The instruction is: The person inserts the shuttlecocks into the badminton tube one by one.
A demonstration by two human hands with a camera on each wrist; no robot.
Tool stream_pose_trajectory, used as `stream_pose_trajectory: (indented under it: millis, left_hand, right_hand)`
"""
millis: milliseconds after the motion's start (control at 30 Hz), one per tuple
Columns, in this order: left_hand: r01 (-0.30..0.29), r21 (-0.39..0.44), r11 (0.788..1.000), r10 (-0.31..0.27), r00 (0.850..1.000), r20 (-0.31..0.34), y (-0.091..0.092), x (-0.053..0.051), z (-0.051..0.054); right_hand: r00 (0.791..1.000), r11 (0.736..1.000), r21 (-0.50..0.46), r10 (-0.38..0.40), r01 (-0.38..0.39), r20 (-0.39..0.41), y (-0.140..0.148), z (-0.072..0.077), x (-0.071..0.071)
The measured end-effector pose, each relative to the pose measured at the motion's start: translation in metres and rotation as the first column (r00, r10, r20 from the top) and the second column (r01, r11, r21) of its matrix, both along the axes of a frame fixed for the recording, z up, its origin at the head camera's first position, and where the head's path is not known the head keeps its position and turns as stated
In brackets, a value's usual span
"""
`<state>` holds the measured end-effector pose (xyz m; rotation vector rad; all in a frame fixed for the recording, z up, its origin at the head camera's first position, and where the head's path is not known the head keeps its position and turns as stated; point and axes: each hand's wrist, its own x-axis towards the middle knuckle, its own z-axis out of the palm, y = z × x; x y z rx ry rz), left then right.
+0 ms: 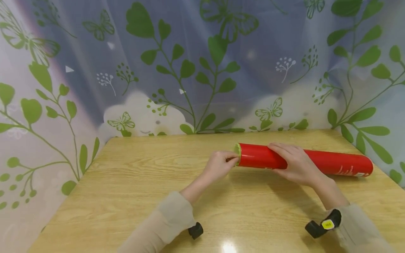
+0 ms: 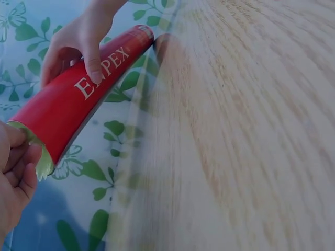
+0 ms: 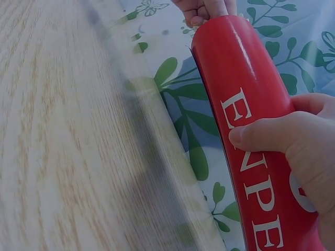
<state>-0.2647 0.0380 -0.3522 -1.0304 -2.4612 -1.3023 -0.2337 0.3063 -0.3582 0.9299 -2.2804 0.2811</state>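
A long red tube (image 1: 338, 162) with white lettering lies across the right side in the head view, raised a little above the table at its left end. My right hand (image 1: 299, 164) grips it around the middle, with the thumb over the lettering in the right wrist view. At the tube's left mouth, my left hand (image 1: 219, 163) pinches a light-green, ragged-edged lining (image 2: 46, 163) with thumb and curled fingers. Part of that lining shows at the rim; the rest is hidden inside the tube.
A wood-grain table (image 1: 126, 196) spreads under both hands. Behind it hangs a curtain (image 1: 196, 42) printed with green leaves and butterflies, meeting the table's back edge. Black wrist cameras (image 1: 316, 228) are strapped at both sleeves.
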Motion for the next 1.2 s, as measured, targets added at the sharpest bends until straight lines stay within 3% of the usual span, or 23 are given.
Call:
stream_pose_trajectory:
  millis: [500,767,1000,1200]
  left_hand:
    - [0.008,-0.02,1.0,-0.005,0.988,0.155,0.008,-0.003,-0.005]
    - [0.042,-0.022,0.999,-0.038,0.981,0.189,0.004,-0.005,-0.006]
    - [0.012,-0.022,1.0,-0.007,0.97,0.243,-0.003,-0.005,-0.006]
    - [-0.012,-0.027,1.0,0.018,0.968,0.25,-0.012,-0.006,-0.002]
  right_hand:
    - [1.0,1.0,-0.004,0.009,-0.009,0.007,0.001,0.0,0.0]
    - [1.0,1.0,-0.001,0.016,-0.016,0.008,0.001,-0.001,0.0]
    - [1.0,1.0,-0.001,0.008,-0.008,0.015,0.001,0.0,0.001]
    - [1.0,1.0,0.001,0.008,-0.008,0.016,0.001,0.001,0.0]
